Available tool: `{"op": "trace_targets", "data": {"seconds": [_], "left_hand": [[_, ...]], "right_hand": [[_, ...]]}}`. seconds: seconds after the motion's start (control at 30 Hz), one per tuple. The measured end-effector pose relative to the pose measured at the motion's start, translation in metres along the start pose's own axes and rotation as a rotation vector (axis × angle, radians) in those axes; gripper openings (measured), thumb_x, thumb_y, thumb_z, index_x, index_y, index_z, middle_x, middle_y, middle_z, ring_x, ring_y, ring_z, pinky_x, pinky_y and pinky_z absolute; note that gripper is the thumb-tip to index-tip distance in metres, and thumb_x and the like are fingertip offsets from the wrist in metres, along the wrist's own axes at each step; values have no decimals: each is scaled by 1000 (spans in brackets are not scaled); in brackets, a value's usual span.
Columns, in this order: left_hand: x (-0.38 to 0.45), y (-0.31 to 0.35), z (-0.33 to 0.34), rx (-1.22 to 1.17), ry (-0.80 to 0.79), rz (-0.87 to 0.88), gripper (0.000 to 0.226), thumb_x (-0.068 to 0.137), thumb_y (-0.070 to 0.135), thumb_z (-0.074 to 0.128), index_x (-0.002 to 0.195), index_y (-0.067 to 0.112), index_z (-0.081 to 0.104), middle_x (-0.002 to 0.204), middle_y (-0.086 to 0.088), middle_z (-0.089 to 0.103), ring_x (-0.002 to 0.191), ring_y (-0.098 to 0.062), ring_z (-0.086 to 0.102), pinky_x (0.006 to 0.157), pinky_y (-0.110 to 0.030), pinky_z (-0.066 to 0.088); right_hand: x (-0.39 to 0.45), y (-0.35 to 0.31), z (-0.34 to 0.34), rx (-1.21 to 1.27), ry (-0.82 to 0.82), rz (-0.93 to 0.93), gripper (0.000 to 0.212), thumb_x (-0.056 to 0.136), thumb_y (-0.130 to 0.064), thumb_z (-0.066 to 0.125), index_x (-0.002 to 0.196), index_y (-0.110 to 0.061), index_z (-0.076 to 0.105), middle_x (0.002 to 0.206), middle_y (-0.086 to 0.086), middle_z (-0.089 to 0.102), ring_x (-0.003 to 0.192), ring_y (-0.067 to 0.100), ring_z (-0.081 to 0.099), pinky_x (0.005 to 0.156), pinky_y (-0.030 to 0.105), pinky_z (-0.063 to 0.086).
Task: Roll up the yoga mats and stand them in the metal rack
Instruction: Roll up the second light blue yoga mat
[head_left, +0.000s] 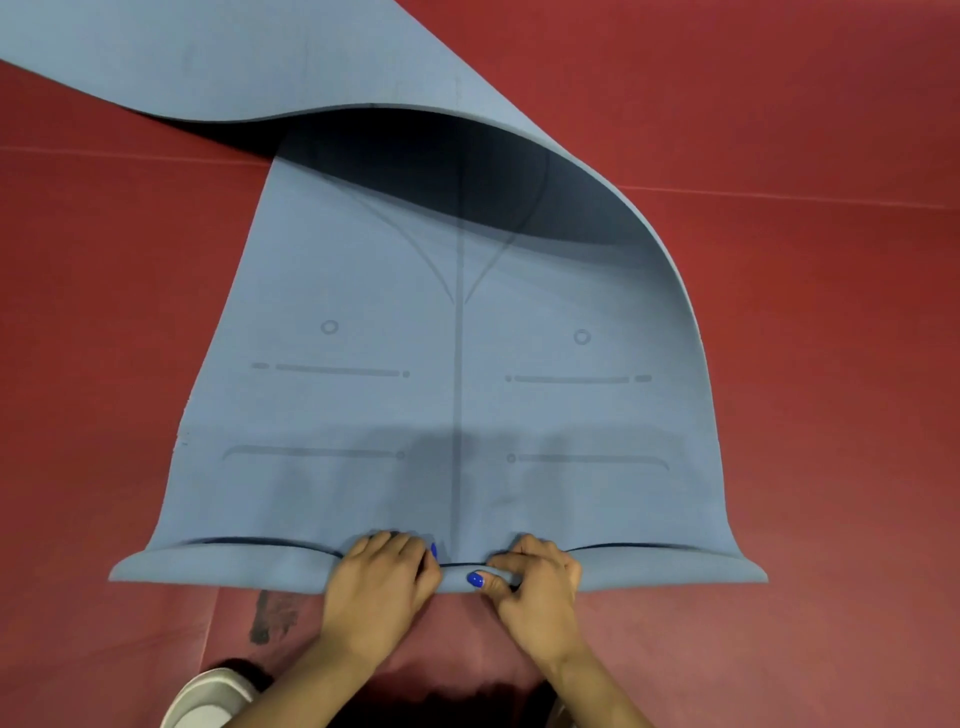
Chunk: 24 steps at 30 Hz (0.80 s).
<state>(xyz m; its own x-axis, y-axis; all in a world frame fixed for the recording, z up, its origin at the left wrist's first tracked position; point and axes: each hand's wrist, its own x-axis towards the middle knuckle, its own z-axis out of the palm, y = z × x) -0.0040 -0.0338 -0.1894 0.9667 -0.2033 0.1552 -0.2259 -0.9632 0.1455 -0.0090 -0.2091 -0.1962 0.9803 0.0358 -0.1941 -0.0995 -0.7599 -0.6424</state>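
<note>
A blue yoga mat (457, 374) with faint alignment lines lies on the red floor, its near end folded over into a low first curl. The far part of the mat is bent over and twists away to the upper left. My left hand (379, 577) grips the curled near edge just left of the mat's centre line, fingers curled over it. My right hand (535, 577) holds the same curl just right of centre, thumb on top of the fold. No metal rack is in view.
Red padded floor (805, 312) surrounds the mat on all sides, with seams running across it. A dark scuff (272, 616) marks the floor near the left forearm. A pale shoe (208, 701) shows at the bottom left edge.
</note>
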Motion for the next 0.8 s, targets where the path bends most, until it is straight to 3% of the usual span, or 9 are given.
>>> {"op": "trace_targets", "data": {"seconds": [0.13,0.23,0.37,0.47,0.57,0.67,0.8], "left_hand": [[-1,0,-1,-20,-32,-26,31,79,28,44,51,19,54,49,3,52,51,-19,55,60,-28,38],[1,0,-2,-40,-45,-36,30,78,28,44,52,19,56,50,3,53,51,-18,56,53,-28,45],[5,-1,0,-35,-53,-18,23,77,25,43,60,16,55,56,1,52,49,-18,56,43,-27,43],[6,-2,1,-13,-85,-35,23,77,26,42,66,11,56,68,-5,54,53,-20,56,40,-29,42],[8,-3,2,1,-106,-107,27,76,32,44,82,11,61,90,-9,62,77,-27,58,67,-41,44],[17,-7,4,8,-194,-132,44,76,36,46,109,12,60,119,-12,59,117,-30,48,101,-53,33],[27,-12,6,35,-346,-88,62,78,38,41,131,10,54,140,-12,48,135,-29,35,106,-67,23]], "right_hand": [[-6,0,6,-108,106,-47,22,70,-54,56,69,-38,71,67,-30,34,69,1,50,73,19,20],[-9,0,7,-112,142,-75,25,75,-53,52,73,-37,71,72,-26,38,74,-1,45,73,19,20],[-14,-3,6,-173,138,-116,22,79,-50,50,81,-33,64,79,-19,53,76,5,51,75,20,21],[-11,-6,1,-164,156,-111,17,76,-47,51,79,-30,53,73,-18,52,70,8,50,74,21,26],[-4,-9,-3,-197,157,-134,22,76,-47,51,66,-27,48,64,-13,48,61,13,52,66,24,32],[3,-5,-3,-199,173,-153,31,80,-49,50,64,-22,56,72,-6,48,64,18,51,64,26,36],[0,1,-3,-207,160,-181,32,86,-46,48,77,-21,66,81,-3,47,72,17,47,72,24,30]]}}
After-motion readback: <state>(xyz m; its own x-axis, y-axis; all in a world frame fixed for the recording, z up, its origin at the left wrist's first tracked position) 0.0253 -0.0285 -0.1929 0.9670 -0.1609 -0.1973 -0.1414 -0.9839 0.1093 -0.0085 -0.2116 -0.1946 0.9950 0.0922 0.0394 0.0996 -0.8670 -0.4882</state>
